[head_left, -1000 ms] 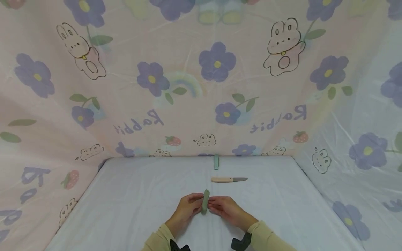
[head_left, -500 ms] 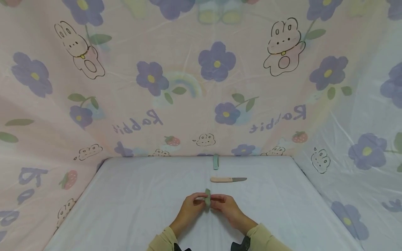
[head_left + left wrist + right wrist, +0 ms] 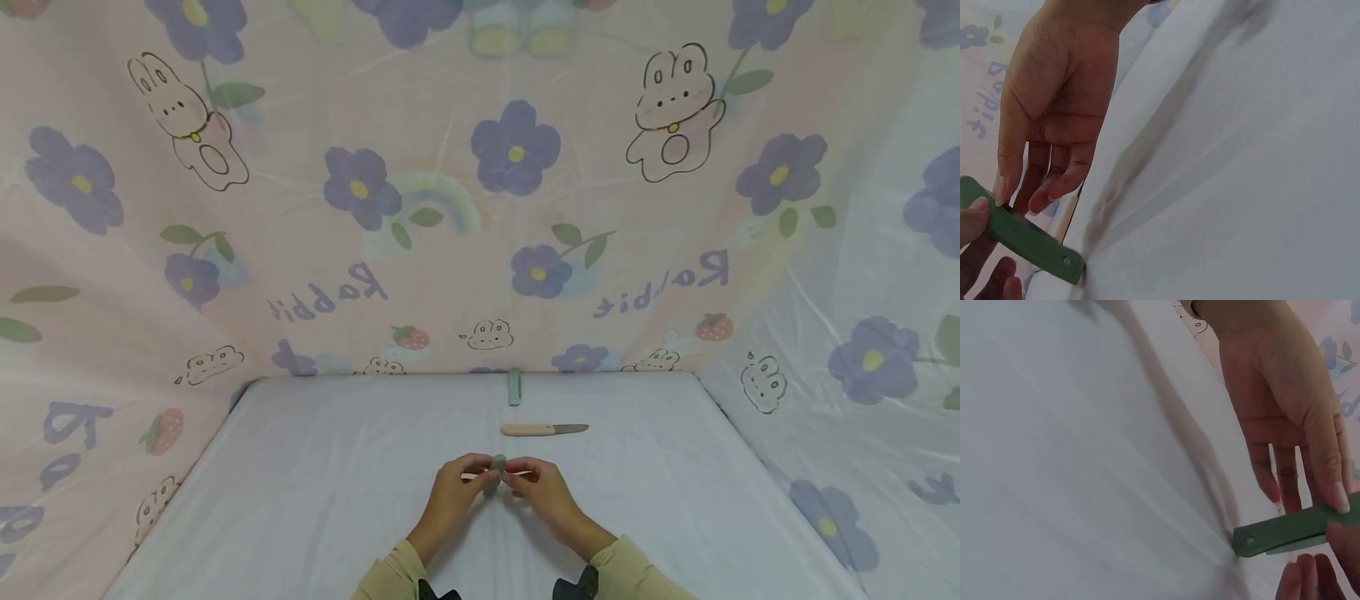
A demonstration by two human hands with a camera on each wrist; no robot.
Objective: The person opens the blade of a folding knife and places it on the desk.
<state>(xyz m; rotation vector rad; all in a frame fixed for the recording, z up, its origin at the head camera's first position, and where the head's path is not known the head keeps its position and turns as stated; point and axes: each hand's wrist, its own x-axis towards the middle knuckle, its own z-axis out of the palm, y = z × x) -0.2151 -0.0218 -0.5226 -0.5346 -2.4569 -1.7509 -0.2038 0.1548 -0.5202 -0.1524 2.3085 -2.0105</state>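
Both hands hold a green folding knife [image 3: 498, 462] between them, low over the table's near middle. My left hand [image 3: 452, 498] pinches it from the left with thumb and fingers. From the opposite side, the thumb and fingers of my right hand [image 3: 551, 502] grip it too. In the left wrist view the folding knife [image 3: 1038, 245] slants down, its pivot end close over the white cloth. A strip of metal blade [image 3: 1300, 545] shows along the handle's edge in the right wrist view, mostly folded into the handle. Fingertips hide part of the handle.
A knife with a pale wooden handle [image 3: 528, 430] lies beyond the hands, blade pointing right. Behind it, a light green narrow object [image 3: 514, 389] lies near the table's back edge. White cloth [image 3: 315, 492] covers the table, and patterned curtains [image 3: 442, 275] enclose it.
The folding knife has turned in the fingers and looks shorter from the head view. My left hand has shifted slightly right and away from me; both hands stay close together.
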